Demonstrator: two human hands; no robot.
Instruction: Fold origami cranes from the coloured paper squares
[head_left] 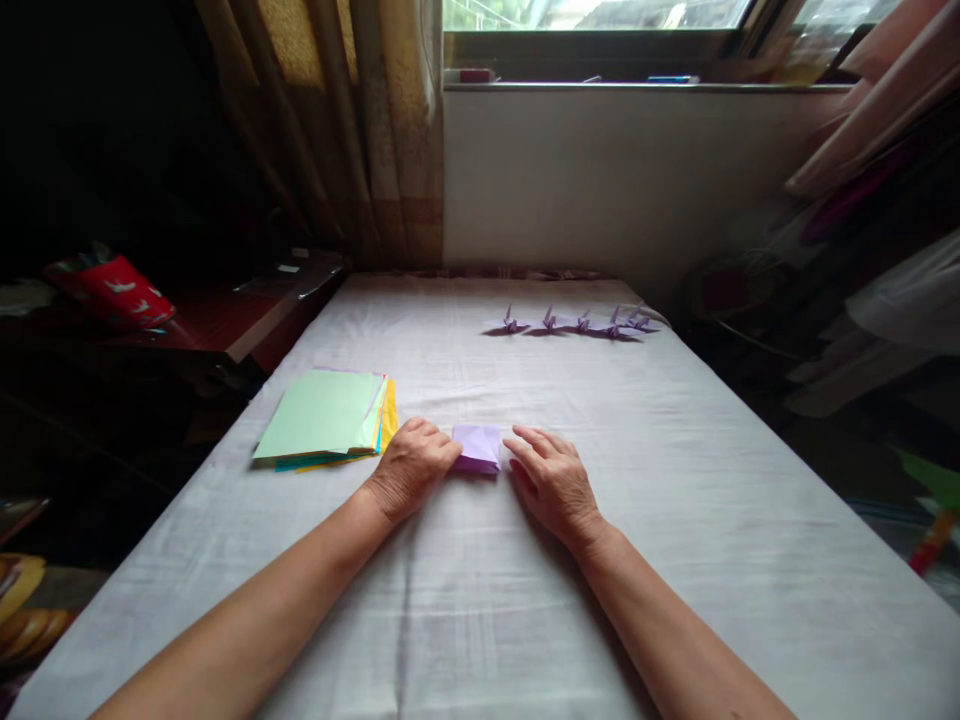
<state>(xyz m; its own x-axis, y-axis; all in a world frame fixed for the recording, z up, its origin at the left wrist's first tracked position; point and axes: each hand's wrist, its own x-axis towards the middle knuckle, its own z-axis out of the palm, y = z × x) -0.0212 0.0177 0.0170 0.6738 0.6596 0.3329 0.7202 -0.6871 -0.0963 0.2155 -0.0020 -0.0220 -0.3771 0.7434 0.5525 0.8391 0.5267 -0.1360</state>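
Note:
A small folded square of purple origami paper (pixel 477 447) lies between my hands on the cloth-covered table. My left hand (pixel 417 462) is closed at the paper's left edge, with the thumb on it and the other fingers curled. Just off the right edge rests my right hand (pixel 551 478), its fingers apart and holding nothing. Beyond the hands, several purple paper cranes (pixel 583 322) stand in a row near the table's far right end. To the left is a stack of coloured paper sheets (pixel 322 415), light green on top, with yellow and blue edges showing beneath.
A white cloth (pixel 480 620) covers the table. At the left, a red container with white bird shapes (pixel 120 290) stands on a dark wooden surface (pixel 225 335). Curtains (pixel 375 130) and a window sill (pixel 570 87) are behind. Clothes (pixel 907 290) hang at the right.

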